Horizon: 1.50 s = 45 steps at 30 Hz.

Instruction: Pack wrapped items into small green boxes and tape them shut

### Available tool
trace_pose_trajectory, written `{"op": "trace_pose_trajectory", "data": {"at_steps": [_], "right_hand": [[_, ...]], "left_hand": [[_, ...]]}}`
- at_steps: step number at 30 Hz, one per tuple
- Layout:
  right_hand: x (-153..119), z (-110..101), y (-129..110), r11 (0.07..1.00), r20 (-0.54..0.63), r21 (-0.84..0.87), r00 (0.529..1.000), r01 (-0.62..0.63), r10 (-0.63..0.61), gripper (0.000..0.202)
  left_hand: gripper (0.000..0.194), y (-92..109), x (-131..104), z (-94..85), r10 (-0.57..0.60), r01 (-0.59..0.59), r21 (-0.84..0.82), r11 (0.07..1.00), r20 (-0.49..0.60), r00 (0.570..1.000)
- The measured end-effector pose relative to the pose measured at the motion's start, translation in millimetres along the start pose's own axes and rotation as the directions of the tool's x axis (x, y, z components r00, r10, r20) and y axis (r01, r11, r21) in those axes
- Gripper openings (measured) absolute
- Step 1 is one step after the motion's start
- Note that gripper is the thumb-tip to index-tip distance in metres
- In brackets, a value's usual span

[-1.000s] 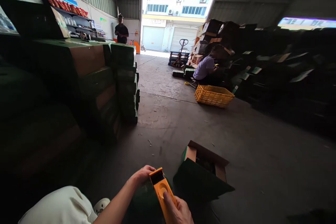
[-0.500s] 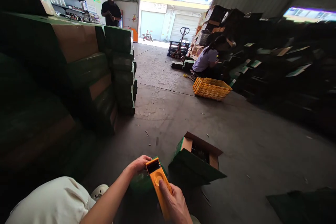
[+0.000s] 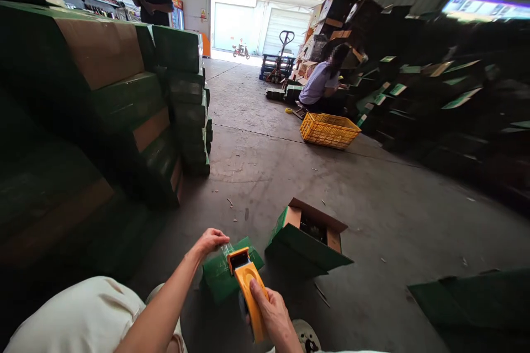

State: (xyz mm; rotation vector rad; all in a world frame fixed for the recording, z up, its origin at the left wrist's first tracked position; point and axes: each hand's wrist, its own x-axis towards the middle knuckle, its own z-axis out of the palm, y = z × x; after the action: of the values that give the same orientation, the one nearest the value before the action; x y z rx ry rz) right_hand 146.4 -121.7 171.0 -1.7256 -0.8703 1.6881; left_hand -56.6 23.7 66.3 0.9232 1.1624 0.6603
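Left forearm point(image 3: 163, 303) slants up from the bottom edge, left of centre; left hand point(image 3: 212, 240) pinches, fingertips point(image 3: 225, 240) together; right hand point(image 3: 276, 313), lower centre, curls closed, thumb point(image 3: 257, 291) extended upward.

The tape dispenser point(image 3: 254, 313) partly hides the green box point(image 3: 219, 277); the contents point(image 3: 313, 229) of the open carton point(image 3: 305, 251) are indistinct.

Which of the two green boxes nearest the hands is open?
The green box right of the orange tape dispenser: its flaps are spread, showing a dark interior. The other box, nearer the left hand, shows no raised flaps.
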Motion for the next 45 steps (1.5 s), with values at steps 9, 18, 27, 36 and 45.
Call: {"op": "trace_pose_trajectory", "data": {"at_steps": [9, 18, 27, 36, 45], "right_hand": [[17.5, -10.7, 29.3, 1.0, -0.054, -0.024, 0.998, 0.017, -0.018, 0.08], [4.3, -7.8, 20.7, 0.995, -0.058, -0.086, 0.997, 0.051, -0.057, 0.072], [3.0, -7.3, 27.5, 0.993, -0.077, -0.108, 0.996, 0.046, -0.054, 0.067], [18.3, 0.4, 42.8, 0.999, 0.003, 0.028, 1.0, -0.026, 0.026, 0.072], [15.4, 1.9, 42.6, 0.998, 0.018, 0.01, 0.998, -0.064, 0.064, 0.068]], "left_hand": [[0.048, 12.7, -10.0, 1.3, 0.187, -0.169, 0.219, 0.961, -0.062, 0.98], [0.039, 15.1, -1.4, -7.4, 0.089, -0.067, 0.382, 0.922, -0.041, 0.995], [0.036, 16.8, -2.6, -8.5, 0.083, -0.084, 0.422, 0.903, 0.02, 0.996], [0.025, 19.9, -6.6, -4.9, 0.217, -0.175, 0.526, 0.832, -0.018, 0.976], [0.024, 10.5, -5.0, -4.8, 0.148, -0.096, 0.541, 0.836, -0.053, 0.988]]}}
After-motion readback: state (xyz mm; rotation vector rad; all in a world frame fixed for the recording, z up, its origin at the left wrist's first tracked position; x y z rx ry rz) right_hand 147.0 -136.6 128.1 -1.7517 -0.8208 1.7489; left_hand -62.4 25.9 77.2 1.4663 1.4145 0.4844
